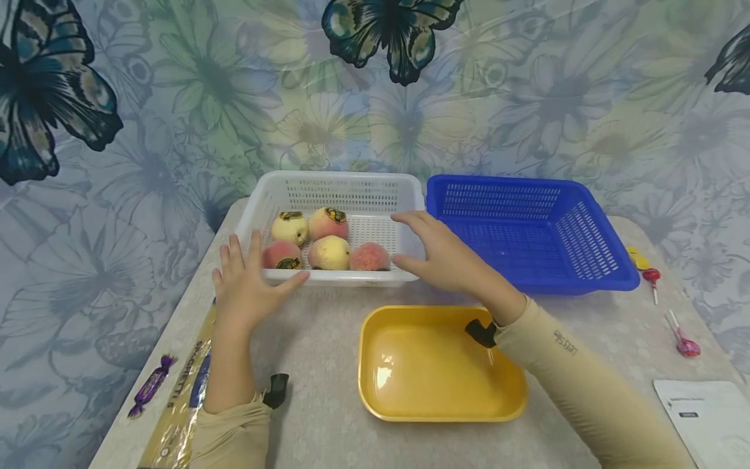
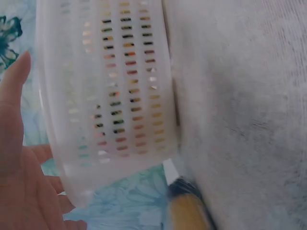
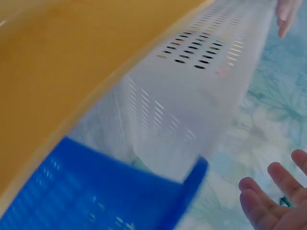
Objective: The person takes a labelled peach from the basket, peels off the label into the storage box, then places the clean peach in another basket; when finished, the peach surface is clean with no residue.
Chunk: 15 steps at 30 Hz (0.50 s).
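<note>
A white slotted basket (image 1: pixel 342 189) stands at the back of the table with several peaches (image 1: pixel 331 253) in it, some with dark stickers. My left hand (image 1: pixel 249 280) is open at its front left corner, thumb lying by the front rim. My right hand (image 1: pixel 436 254) is open at the front right corner, fingers spread beside the wall. Whether either hand touches the basket I cannot tell. The left wrist view shows the basket's wall (image 2: pixel 110 96) close to my open palm (image 2: pixel 19 167). In the right wrist view my fingers (image 3: pixel 273 196) hang clear of the white basket (image 3: pixel 192 105).
A yellow tray (image 1: pixel 510 397) lies in front, under my right forearm. A blue basket (image 1: pixel 586 241) stands right of the white one. A spaghetti pack (image 1: pixel 181 397) and a purple candy (image 1: pixel 151 384) lie at the left edge; two lollipops (image 1: pixel 682 339) and a white paper (image 1: pixel 709 417) on the right.
</note>
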Tool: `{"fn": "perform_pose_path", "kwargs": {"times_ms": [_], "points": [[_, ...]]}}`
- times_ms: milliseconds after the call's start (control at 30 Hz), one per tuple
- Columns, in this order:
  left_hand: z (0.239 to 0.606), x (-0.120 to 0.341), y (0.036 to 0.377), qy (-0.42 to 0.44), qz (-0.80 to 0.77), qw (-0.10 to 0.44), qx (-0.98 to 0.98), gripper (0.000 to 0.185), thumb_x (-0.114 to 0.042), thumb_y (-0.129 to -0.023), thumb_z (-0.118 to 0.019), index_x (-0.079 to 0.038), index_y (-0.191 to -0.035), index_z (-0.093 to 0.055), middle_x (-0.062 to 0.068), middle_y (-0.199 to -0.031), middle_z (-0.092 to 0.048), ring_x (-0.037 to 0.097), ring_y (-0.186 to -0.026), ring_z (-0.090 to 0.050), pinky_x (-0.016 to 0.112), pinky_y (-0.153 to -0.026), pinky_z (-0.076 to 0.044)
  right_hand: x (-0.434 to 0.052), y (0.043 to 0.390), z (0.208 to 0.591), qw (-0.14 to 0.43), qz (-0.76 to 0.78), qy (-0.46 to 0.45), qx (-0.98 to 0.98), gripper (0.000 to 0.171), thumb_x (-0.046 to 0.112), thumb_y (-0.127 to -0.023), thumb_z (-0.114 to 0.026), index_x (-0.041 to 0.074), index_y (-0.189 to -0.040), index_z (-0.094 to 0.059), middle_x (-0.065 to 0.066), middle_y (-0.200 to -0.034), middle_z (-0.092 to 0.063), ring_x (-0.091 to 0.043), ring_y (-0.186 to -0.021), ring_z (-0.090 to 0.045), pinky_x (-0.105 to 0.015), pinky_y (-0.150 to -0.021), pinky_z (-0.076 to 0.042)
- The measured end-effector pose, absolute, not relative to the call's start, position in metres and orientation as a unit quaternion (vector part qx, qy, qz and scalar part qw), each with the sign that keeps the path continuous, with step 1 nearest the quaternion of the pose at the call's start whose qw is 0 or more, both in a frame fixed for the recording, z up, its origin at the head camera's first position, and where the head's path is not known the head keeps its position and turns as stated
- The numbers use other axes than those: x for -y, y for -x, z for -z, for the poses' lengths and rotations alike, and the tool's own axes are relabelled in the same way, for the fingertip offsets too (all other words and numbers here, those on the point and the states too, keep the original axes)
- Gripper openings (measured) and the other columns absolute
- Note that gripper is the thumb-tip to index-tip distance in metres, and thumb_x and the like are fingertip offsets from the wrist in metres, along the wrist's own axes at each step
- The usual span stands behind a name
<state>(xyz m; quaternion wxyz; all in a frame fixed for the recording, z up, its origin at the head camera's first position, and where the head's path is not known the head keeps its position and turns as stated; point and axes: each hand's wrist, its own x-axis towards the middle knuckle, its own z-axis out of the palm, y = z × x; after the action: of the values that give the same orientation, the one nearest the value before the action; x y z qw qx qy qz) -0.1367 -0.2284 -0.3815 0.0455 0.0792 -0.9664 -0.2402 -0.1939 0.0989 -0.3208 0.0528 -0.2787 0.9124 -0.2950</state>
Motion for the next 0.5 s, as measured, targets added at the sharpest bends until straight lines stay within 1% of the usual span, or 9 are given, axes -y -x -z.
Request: {"fn": "perform_pose_path", "kwargs": {"times_ms": [100,200,333,500], "points": [[0.384,0.234,0.136,-0.097,0.247,0.041,0.963,0.126,-0.081,-0.076,-0.059,-0.013,-0.16,0.007,0.023,-0.163,0.02,0.047,-0.149,0.018,0.077,-0.112,0.006,-0.086,0.205,0.329,0.077,0.299,0.278,-0.909,0.065,0.043,-0.096,-0.062,0.021,-0.152,-0.037,-0.002,-0.156,-0.038,-0.022,-0.145,-0.035,-0.048,-0.119,-0.033],[0.386,0.238,0.136,-0.107,0.25,0.039,0.961,0.13,-0.082,-0.076,-0.059,-0.009,-0.159,0.008,0.023,-0.162,0.022,0.046,-0.149,0.02,0.076,-0.113,0.006,-0.074,0.215,0.338,0.101,0.306,0.282,-0.904,0.064,0.039,-0.097,-0.062,0.019,-0.152,-0.036,-0.004,-0.157,-0.037,-0.023,-0.145,-0.035,-0.047,-0.12,-0.032],[0.388,0.24,0.138,-0.115,0.261,0.037,0.958,0.136,-0.083,-0.073,-0.06,-0.005,-0.157,0.013,0.018,-0.162,0.025,0.043,-0.149,0.022,0.074,-0.115,0.003,-0.059,0.227,0.349,0.12,0.298,0.291,-0.901,0.063,0.03,-0.096,-0.064,0.015,-0.151,-0.038,-0.008,-0.156,-0.037,-0.024,-0.145,-0.036,-0.046,-0.12,-0.031],[0.39,0.242,0.139,-0.121,0.278,0.033,0.952,0.142,-0.083,-0.07,-0.063,-0.002,-0.155,0.017,0.014,-0.162,0.027,0.04,-0.15,0.024,0.07,-0.118,0.0,-0.046,0.239,0.357,0.136,0.273,0.281,-0.91,0.064,0.031,-0.095,-0.065,0.014,-0.151,-0.039,-0.008,-0.155,-0.04,-0.025,-0.143,-0.039,-0.044,-0.12,-0.033]]}}
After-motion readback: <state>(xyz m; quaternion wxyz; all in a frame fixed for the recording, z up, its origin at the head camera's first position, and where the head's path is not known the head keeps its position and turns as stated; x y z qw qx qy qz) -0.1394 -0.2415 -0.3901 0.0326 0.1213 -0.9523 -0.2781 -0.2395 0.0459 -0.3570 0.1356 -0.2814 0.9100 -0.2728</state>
